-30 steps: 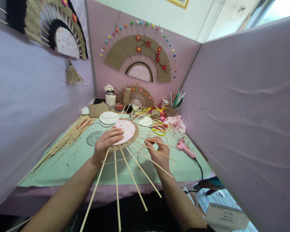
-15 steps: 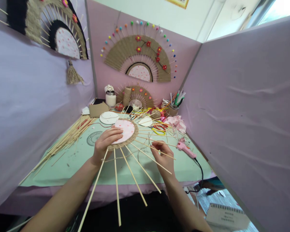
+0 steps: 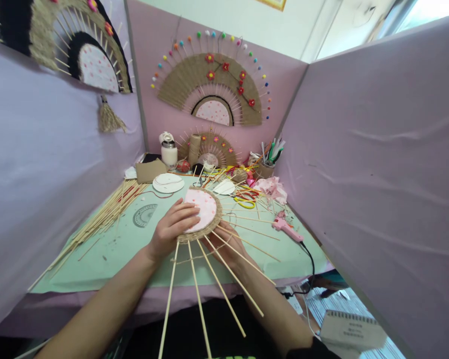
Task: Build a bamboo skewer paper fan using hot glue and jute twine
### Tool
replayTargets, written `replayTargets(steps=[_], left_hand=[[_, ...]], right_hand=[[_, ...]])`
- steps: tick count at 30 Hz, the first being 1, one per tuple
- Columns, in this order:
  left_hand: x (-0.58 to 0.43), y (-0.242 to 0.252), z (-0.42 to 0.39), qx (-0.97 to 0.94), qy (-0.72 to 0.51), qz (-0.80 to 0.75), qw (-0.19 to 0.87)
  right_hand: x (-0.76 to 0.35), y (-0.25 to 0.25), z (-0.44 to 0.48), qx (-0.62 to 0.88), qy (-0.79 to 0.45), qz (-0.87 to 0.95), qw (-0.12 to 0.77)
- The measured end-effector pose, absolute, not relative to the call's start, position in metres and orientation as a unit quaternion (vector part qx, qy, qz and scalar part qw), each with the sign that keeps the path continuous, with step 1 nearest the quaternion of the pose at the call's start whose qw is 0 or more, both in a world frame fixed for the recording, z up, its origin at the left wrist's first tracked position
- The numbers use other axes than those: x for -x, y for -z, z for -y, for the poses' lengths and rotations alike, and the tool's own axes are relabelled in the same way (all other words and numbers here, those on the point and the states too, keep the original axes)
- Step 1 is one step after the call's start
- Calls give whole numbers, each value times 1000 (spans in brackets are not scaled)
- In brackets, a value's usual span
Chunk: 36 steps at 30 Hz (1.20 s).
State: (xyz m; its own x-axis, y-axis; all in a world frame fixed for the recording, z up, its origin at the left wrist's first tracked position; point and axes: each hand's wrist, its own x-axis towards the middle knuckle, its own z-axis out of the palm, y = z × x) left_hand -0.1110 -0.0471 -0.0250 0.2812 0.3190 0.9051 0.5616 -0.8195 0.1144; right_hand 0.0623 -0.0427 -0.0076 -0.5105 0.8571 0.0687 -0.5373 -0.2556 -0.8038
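Observation:
My left hand (image 3: 175, 227) is closed on the left side of a half-round fan (image 3: 204, 207), its fingers lying over the pink dotted cloth and its thumb out of sight. Woven twine edges the cloth, and thin bamboo sticks (image 3: 221, 288) fan out from that rim toward me and to the right. My right hand (image 3: 226, 249) is under the fan's lower right rim, behind several sticks. Its fingertips are hidden, so I cannot see what they hold. A loose strand of twine (image 3: 194, 258) crosses the near sticks below the rim.
Loose bamboo sticks (image 3: 93, 219) lie along the table's left side, near a printed protractor (image 3: 144, 215). A pink glue gun (image 3: 287, 229) with a black cord lies at right. White discs (image 3: 168, 183), yellow-handled scissors (image 3: 244, 203) and pink cloth (image 3: 272, 189) are farther back. Partitions stand around the table.
My right hand has moved left from the stick ends to under the fan's rim. The fan and my left hand have shifted slightly right and toward me in view.

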Motion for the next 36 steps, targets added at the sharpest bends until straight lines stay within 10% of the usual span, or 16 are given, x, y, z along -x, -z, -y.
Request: replayTargets(steps=[9,14,20,36], left_hand=[[113,29,41,685,595,415,60],[110,29,37,520,673,406,-334],[93,7,43,310,428,372,-763],[107,8,44,330,475,243,-778]], right_hand=[[-69,8,32,197,-748,377,509],[-74,9,25,228,-707,413,527],[-76,24,15,247,-698,436,511],[-124,35,20,386,-600,386,585]])
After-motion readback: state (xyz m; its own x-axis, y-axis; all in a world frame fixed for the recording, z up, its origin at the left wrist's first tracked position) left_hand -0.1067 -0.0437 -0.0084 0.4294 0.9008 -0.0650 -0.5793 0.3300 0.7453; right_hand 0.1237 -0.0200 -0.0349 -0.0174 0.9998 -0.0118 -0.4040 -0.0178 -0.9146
